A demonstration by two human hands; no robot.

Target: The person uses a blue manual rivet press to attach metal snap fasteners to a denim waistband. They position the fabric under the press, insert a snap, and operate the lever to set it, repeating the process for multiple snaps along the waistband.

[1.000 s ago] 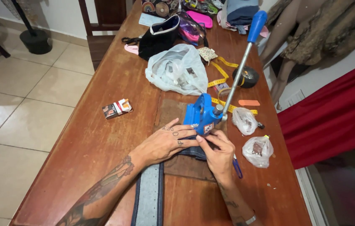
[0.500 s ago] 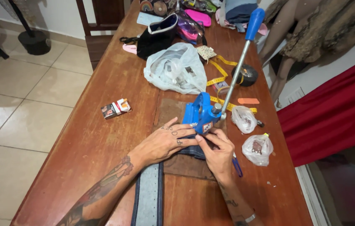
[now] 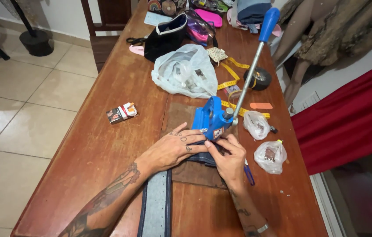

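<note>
A blue hand press (image 3: 212, 119) with a long metal lever and blue handle (image 3: 268, 23) stands on a brown board (image 3: 181, 114) on the wooden table (image 3: 107, 149). My left hand (image 3: 173, 148) lies flat on dark denim fabric (image 3: 199, 157) at the foot of the press. My right hand (image 3: 226, 159) pinches the same fabric right under the press head. A denim strip (image 3: 156, 206) runs from the press toward the near table edge.
A white plastic bag (image 3: 186, 72), a yellow tape measure (image 3: 234, 81), a black tape roll (image 3: 258, 79), two small clear bags (image 3: 265, 140) and a small carton (image 3: 122, 113) lie around. Pouches crowd the far end. A red cloth (image 3: 348, 118) hangs to the right.
Both hands have stayed on the fabric at the press with only slight finger shifts. The lever is still raised.
</note>
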